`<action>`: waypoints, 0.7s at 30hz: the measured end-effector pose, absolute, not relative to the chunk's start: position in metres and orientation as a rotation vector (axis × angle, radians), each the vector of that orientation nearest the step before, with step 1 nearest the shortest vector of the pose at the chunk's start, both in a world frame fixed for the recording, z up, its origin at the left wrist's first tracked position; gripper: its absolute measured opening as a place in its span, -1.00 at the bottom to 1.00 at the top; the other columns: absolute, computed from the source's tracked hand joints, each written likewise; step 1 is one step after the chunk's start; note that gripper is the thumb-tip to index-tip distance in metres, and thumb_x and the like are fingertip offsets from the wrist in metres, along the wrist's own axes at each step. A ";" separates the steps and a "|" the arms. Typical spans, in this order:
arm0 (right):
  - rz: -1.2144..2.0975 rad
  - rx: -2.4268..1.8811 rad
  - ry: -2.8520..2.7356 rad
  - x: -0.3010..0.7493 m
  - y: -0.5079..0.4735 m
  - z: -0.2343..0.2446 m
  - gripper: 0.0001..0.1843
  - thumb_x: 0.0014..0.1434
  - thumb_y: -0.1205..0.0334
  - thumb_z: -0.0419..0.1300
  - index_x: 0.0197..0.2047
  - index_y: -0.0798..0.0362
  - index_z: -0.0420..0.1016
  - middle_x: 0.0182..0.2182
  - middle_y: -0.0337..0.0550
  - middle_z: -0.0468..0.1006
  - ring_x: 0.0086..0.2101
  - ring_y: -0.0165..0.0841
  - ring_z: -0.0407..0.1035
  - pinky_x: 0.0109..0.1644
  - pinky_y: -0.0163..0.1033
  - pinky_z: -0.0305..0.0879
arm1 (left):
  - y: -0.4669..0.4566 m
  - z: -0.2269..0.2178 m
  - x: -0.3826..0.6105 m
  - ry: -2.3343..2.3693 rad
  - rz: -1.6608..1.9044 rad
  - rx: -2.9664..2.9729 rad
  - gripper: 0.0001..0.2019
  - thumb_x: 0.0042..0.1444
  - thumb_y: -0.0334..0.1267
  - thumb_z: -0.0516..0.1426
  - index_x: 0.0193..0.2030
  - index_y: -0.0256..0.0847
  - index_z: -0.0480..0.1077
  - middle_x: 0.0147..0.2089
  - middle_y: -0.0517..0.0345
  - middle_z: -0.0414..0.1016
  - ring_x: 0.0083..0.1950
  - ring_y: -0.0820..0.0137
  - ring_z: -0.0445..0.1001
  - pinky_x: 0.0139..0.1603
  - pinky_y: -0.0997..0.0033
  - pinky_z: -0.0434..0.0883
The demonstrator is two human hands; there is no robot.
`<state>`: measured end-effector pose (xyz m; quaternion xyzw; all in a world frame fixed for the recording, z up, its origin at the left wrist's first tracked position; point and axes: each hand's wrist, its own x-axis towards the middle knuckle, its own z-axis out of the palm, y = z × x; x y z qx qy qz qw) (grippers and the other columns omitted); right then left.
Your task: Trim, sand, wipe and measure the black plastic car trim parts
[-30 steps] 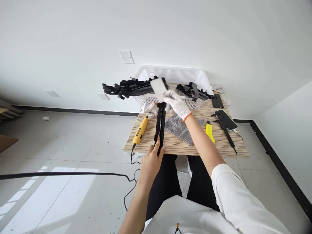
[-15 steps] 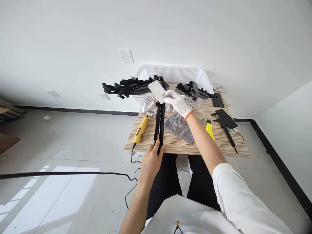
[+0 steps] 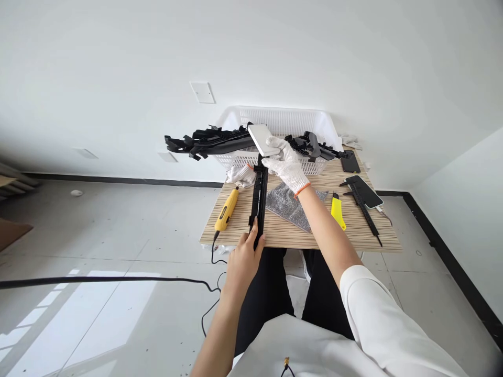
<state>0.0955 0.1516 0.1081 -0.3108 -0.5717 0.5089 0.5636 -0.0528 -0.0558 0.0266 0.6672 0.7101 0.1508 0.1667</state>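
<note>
My bare left hand (image 3: 246,250) grips the near end of a long black plastic trim piece (image 3: 258,191), index finger stretched along it. The piece points away from me over the small wooden table. My right hand (image 3: 285,161), in a white knit glove with an orange cuff, pinches a flat white rectangular pad (image 3: 261,139) above the far end of the trim piece. Whether the pad touches the piece I cannot tell. Just right of the piece lies a grey cloth (image 3: 288,207). To its left rests a yellow rotary tool (image 3: 227,209) with a black cord.
Behind, a white plastic basket (image 3: 288,112) bears more black plastic parts (image 3: 212,142) that overhang its left side. A loose glove (image 3: 240,176), a yellow utility knife (image 3: 337,210), a black caliper (image 3: 363,209), a phone (image 3: 369,192) and a black flat object (image 3: 350,161) lie on the table (image 3: 314,241).
My right hand has shifted slightly right and turned, tilting the white pad so that its edge shows. The trim piece's far end has moved a little to the right; my left hand keeps its grip.
</note>
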 end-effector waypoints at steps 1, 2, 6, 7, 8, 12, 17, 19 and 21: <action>1.177 -0.710 -1.317 0.094 0.151 0.109 -0.55 0.11 0.24 0.37 0.06 -0.11 0.38 -0.23 -0.30 0.49 -0.49 -0.55 0.23 -0.52 -0.41 0.29 | -0.056 0.026 -0.053 2.020 0.430 1.901 -0.45 0.49 -0.06 -0.04 0.56 0.00 0.04 -0.07 0.03 0.48 -0.24 0.24 0.53 -0.37 0.36 0.22; 1.161 -0.690 -1.275 0.092 0.151 0.109 -0.56 0.12 0.19 0.38 0.04 -0.09 0.38 -0.23 -0.29 0.51 -0.50 -0.56 0.22 -0.55 -0.41 0.26 | -0.056 0.026 -0.053 2.019 0.432 1.902 -0.45 0.50 -0.06 -0.05 0.56 0.00 0.03 -0.07 0.03 0.47 -0.24 0.24 0.52 -0.37 0.36 0.21; 1.156 -0.696 -1.104 0.086 0.152 0.114 -0.59 0.16 -0.03 0.37 -0.06 -0.05 0.34 -0.24 -0.20 0.56 -0.51 -0.53 0.31 -0.63 -0.41 0.14 | -0.055 0.024 -0.053 2.016 0.449 1.891 -0.45 0.49 -0.06 -0.04 0.56 0.02 0.04 -0.05 0.04 0.48 -0.21 0.23 0.53 -0.38 0.37 0.20; 1.168 -0.730 -1.069 0.085 0.152 0.114 -0.59 0.20 -0.09 0.34 -0.08 -0.05 0.32 -0.25 -0.18 0.57 -0.51 -0.51 0.33 -0.64 -0.40 0.12 | -0.055 0.023 -0.053 2.012 0.458 1.891 -0.45 0.49 -0.06 -0.04 0.56 0.02 0.04 -0.04 0.03 0.48 -0.20 0.23 0.54 -0.38 0.37 0.20; 1.183 -0.769 -1.044 0.084 0.152 0.115 -0.58 0.23 -0.15 0.30 -0.10 -0.04 0.30 -0.27 -0.16 0.58 -0.52 -0.50 0.35 -0.65 -0.40 0.10 | -0.055 0.023 -0.053 2.008 0.466 1.893 -0.46 0.50 -0.06 -0.04 0.56 0.02 0.04 -0.03 0.03 0.49 -0.19 0.23 0.54 -0.39 0.38 0.20; 1.257 -0.898 -1.037 0.082 0.155 0.115 -0.50 0.29 -0.33 0.15 -0.13 -0.05 0.26 -0.33 -0.14 0.61 -0.61 -0.49 0.32 -0.69 -0.40 -0.04 | -0.055 0.024 -0.053 2.006 0.475 1.895 -0.46 0.49 -0.06 -0.04 0.55 0.00 0.06 -0.02 0.00 0.50 -0.19 0.22 0.56 -0.38 0.39 0.24; 1.332 -1.038 -0.992 0.078 0.164 0.109 -0.43 0.23 -0.40 0.17 -0.12 -0.04 0.30 -0.28 -0.03 0.64 -0.56 -0.42 0.43 -0.71 -0.40 0.00 | -0.056 0.026 -0.052 2.019 0.455 1.888 -0.46 0.49 -0.06 -0.05 0.55 -0.02 0.08 0.00 -0.03 0.51 -0.18 0.21 0.57 -0.37 0.38 0.28; 1.298 -1.025 -0.986 0.076 0.165 0.107 -0.39 0.20 -0.44 0.17 -0.08 -0.05 0.32 -0.22 0.00 0.64 -0.51 -0.35 0.49 -0.72 -0.38 0.05 | -0.056 0.026 -0.052 2.019 0.457 1.883 -0.46 0.49 -0.06 -0.05 0.55 -0.02 0.08 0.02 -0.04 0.51 -0.17 0.21 0.58 -0.36 0.38 0.30; 1.313 -0.996 -1.059 0.075 0.165 0.105 -0.36 0.18 -0.47 0.17 -0.06 -0.04 0.35 -0.19 0.02 0.64 -0.49 -0.32 0.52 -0.72 -0.37 0.09 | -0.056 0.025 -0.052 2.010 0.476 1.880 -0.46 0.50 -0.06 -0.06 0.55 -0.02 0.07 0.03 -0.04 0.51 -0.15 0.21 0.58 -0.35 0.38 0.31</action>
